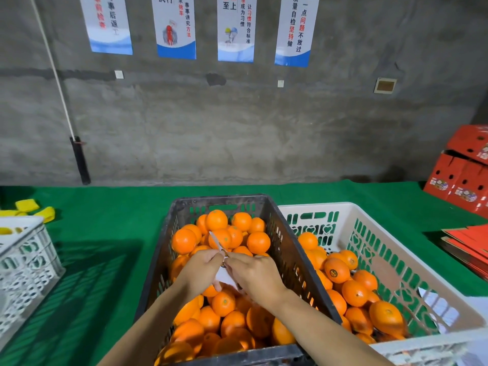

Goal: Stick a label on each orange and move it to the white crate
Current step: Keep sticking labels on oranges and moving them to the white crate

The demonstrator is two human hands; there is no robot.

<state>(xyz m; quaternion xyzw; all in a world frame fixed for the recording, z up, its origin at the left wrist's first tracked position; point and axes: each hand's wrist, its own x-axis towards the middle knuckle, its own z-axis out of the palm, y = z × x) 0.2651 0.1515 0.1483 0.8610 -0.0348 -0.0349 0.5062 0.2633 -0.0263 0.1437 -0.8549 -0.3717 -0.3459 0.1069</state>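
Pinches label strip [217, 241] between left hand [203, 269] and right hand [257, 277], over oranges [223, 303] inside black crate [224, 199] walls. Just right of the right hand, past adjoining rims: white crate [320, 206], room open above its fruit.

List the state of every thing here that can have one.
Black crate, nearly full of oranges.
White crate, partly filled.
Label strip, held over the black crate by both hands.
Left hand, pinching the label strip.
Right hand, pinching the label strip.
Labelled orange, lying in the white crate, sticker showing.
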